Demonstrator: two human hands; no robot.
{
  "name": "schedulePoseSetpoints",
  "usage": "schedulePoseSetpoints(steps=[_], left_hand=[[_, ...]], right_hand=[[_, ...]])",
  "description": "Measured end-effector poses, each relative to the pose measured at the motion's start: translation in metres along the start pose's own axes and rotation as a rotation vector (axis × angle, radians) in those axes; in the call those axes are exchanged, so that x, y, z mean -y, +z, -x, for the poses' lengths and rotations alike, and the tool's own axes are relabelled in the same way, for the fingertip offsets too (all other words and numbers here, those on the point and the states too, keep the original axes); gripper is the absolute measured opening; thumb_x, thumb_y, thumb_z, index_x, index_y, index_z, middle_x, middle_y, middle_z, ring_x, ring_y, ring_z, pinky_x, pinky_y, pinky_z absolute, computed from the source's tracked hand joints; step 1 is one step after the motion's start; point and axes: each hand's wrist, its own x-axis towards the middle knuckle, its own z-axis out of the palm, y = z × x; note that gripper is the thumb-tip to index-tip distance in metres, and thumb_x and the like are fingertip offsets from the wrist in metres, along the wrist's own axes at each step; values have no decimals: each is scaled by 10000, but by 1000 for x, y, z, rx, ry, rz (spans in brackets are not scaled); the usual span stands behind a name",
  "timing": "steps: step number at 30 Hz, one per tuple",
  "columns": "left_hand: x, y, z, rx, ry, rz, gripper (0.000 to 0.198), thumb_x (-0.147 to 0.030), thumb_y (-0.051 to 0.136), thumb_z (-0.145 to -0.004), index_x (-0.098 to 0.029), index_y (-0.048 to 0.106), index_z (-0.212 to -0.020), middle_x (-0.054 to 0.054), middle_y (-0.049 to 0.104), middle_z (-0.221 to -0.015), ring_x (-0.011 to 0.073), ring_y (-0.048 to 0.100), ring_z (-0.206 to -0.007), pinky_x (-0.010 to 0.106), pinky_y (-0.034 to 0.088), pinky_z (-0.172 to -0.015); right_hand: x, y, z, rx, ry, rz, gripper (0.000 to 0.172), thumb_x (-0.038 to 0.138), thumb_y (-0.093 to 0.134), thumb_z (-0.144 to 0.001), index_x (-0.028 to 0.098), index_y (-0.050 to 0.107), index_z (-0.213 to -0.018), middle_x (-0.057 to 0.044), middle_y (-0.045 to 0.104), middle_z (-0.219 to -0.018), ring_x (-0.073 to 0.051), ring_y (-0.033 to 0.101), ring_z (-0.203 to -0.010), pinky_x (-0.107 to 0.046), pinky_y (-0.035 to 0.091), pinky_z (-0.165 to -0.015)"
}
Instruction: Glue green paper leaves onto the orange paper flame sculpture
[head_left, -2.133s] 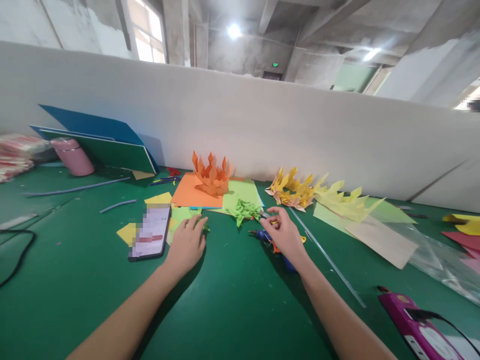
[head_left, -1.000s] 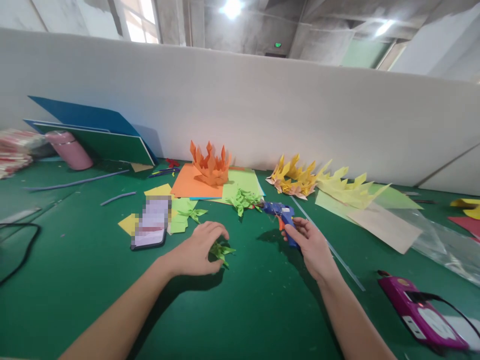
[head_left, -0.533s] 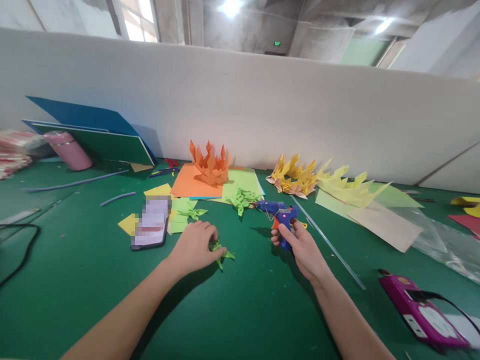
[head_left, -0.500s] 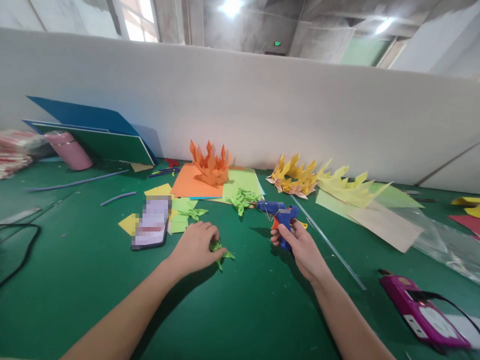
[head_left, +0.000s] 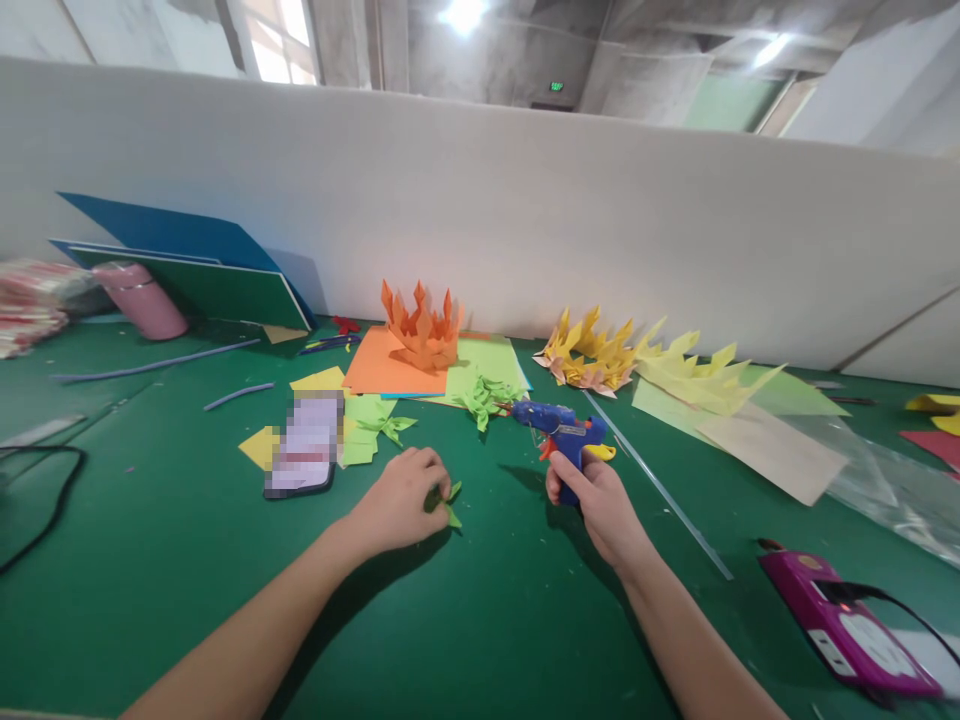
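My left hand (head_left: 405, 500) is closed around a green folded-paper piece (head_left: 453, 508), and only its pointed tips stick out past the fingers. In my right hand (head_left: 589, 495) is a blue hot glue gun (head_left: 566, 432), gripped by its handle, with the nozzle pointing left. That nozzle sits close to a clump of green folded-paper pieces (head_left: 484, 395) beyond my hands. Another green paper piece (head_left: 391, 426) lies on green paper squares (head_left: 360, 446) just past my left hand.
An orange paper crown (head_left: 424, 335) and yellow paper crowns (head_left: 589, 350) stand along the white partition (head_left: 480, 220). A phone (head_left: 306, 445) lies at left, near a pink bottle (head_left: 142, 300). A clear glue stick (head_left: 660, 490) and a magenta power strip (head_left: 847, 625) are at right.
My left hand has turned the green paper piece, so less of it shows. My right hand has shifted its hold on the glue gun slightly, with the fingers now lower on the handle.
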Motion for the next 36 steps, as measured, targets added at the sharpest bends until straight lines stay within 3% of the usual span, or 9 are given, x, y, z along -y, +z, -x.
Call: schedulePoseSetpoints(steps=[7, 9, 13, 20, 27, 36], left_hand=[[-1, 2, -6, -174, 4, 526, 89, -238, 432, -828, -213, 498, -773, 70, 580, -1050, 180, 539, -989, 355, 436, -873], [-4, 1, -7, -174, -39, 725, 81, -280, 436, -840, -222, 474, -799, 72, 574, -1111, 168, 572, -927, 351, 467, -816], [-8, 1, -6, -115, -56, 1001, 91, -325, 459, -848, -240, 459, -813, 34, 593, -1012, 140, 605, -749, 338, 495, -679], [-14, -1, -4, -108, -87, 1091, 130, -365, 443, -852, -239, 417, -834, 58, 551, -1137, 145, 611, -776, 296, 497, -556], [-12, -2, -6, -150, -156, 1051, 62, -238, 451, -792, -246, 394, -817, -6, 528, -903, 93, 508, -623, 263, 451, -548], [-11, 0, -7, -220, -220, 1120, 202, -190, 544, -667, -233, 471, -850, -41, 523, -776, 104, 474, -665, 221, 378, -580]], right_hand=[[1, 4, 5, 18, -62, -84, 422, 567, 704, -612, 199, 550, -748, 27, 594, -554, -125, 528, -488, -270, 458, -494], [0, 4, 6, 52, -94, -31, 403, 576, 679, -635, 199, 554, -701, 15, 605, -537, -134, 545, -487, -286, 472, -516], [-2, 4, 9, 88, -164, 72, 384, 557, 670, -651, 186, 631, -744, 24, 565, -452, -135, 521, -435, -298, 458, -503], [3, 2, 19, 46, -188, 91, 299, 441, 719, -622, 182, 682, -768, 18, 576, -446, -133, 519, -396, -292, 453, -442], [2, 5, 29, -29, -223, 230, 245, 417, 722, -602, 196, 616, -599, -1, 576, -468, -150, 527, -411, -290, 464, -416], [5, 5, 25, 132, -471, 524, 234, 381, 608, -731, 193, 555, -602, 36, 485, -496, -97, 419, -433, -209, 357, -411]])
